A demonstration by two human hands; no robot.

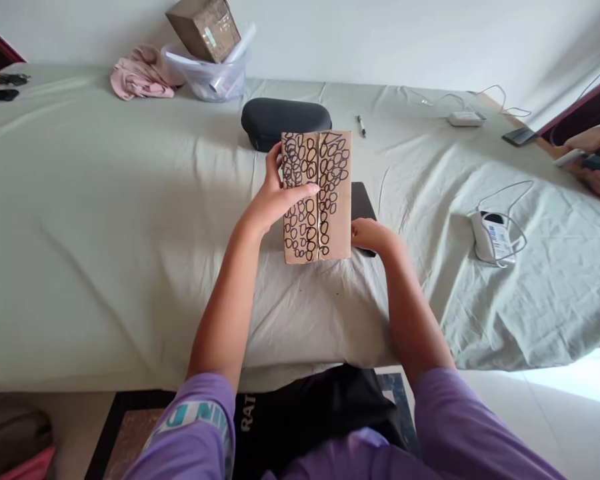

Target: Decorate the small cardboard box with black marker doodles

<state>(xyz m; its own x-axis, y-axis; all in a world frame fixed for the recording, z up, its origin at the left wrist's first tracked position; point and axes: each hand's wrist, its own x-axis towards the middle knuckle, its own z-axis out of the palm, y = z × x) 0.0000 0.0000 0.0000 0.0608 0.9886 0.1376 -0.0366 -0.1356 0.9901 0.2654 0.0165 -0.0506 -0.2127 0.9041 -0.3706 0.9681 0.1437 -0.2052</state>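
Observation:
A small brown cardboard box (341, 227), its front face covered in hand-drawn dark loops, is held up above the covered table. My left hand (280, 193) grips its left side, the thumb lying across the face and the other fingers behind it. At the lower right edge, my right hand (373, 235) is closed, its fingertips partly hidden by the box's side. Behind the box and that hand lies a flat dark object (364, 202), mostly covered. Just beyond the box sits a black hard case (285, 115).
A pen (361, 126) lies past the case. A clear plastic tub (225, 83) holds another carton (203, 30), beside a pink cloth (141, 73). On the right are a white corded device (494, 238), a white adapter (466, 119) and another person's hands (597, 163).

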